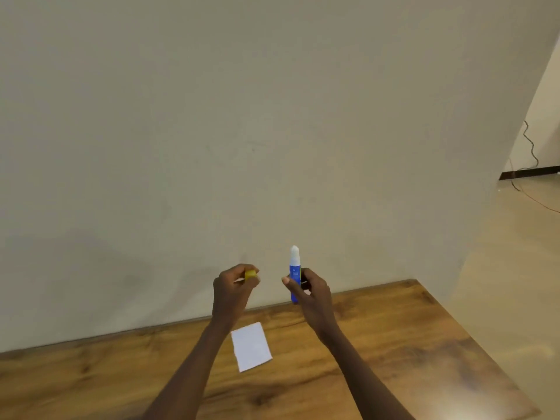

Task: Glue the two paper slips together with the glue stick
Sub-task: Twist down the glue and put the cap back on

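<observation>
My right hand (307,294) holds a blue glue stick (294,272) upright above the table's far edge, its white glue tip bare and pointing up. My left hand (231,291) is closed on the small yellow cap (251,274), a short way left of the stick and apart from it. A white paper slip (251,346) lies flat on the wooden table (394,344) below and between my forearms. I see only one white sheet; whether a second slip lies under it I cannot tell.
The table ends at a plain beige wall right behind my hands. Its right edge drops to a light floor, where a dark cable (530,147) hangs down the far wall and trails along the ground.
</observation>
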`<move>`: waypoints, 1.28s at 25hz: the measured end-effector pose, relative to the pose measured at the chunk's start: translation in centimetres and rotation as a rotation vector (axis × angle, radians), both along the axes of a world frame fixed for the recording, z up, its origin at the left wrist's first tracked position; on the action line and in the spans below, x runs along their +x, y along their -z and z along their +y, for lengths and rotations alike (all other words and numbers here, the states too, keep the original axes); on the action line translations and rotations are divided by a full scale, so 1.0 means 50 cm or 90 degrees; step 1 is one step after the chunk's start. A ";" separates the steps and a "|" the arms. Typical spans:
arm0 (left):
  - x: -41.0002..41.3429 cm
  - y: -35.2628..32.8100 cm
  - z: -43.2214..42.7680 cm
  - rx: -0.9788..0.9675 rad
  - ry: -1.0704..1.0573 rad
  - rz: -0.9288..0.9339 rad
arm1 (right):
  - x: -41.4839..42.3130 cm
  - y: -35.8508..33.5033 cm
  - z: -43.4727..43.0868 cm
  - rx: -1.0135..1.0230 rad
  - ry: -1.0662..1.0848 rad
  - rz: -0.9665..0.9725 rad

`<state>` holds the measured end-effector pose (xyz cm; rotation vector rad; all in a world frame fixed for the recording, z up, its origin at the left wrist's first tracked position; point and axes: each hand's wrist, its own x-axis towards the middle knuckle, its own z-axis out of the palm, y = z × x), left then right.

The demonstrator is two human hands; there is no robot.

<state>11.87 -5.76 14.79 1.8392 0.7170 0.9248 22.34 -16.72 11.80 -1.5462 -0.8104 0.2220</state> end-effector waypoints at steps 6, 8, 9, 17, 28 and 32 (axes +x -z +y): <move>-0.063 -0.161 0.005 -0.126 0.067 -0.124 | -0.059 -0.147 0.052 0.046 -0.045 -0.055; -0.080 -0.195 0.002 -0.149 0.088 -0.127 | -0.082 -0.174 0.063 0.053 -0.065 -0.052; -0.087 -0.206 0.002 -0.157 0.094 -0.127 | -0.092 -0.185 0.067 0.059 -0.074 -0.050; -0.124 -0.241 -0.003 -0.153 0.026 -0.170 | -0.155 -0.231 0.089 0.102 -0.083 -0.112; -0.118 -0.261 -0.014 -0.168 0.110 -0.235 | -0.172 -0.235 0.051 0.104 -0.301 0.570; -0.110 -0.257 -0.018 -0.166 0.128 -0.229 | -0.193 -0.232 0.050 0.245 -0.319 0.738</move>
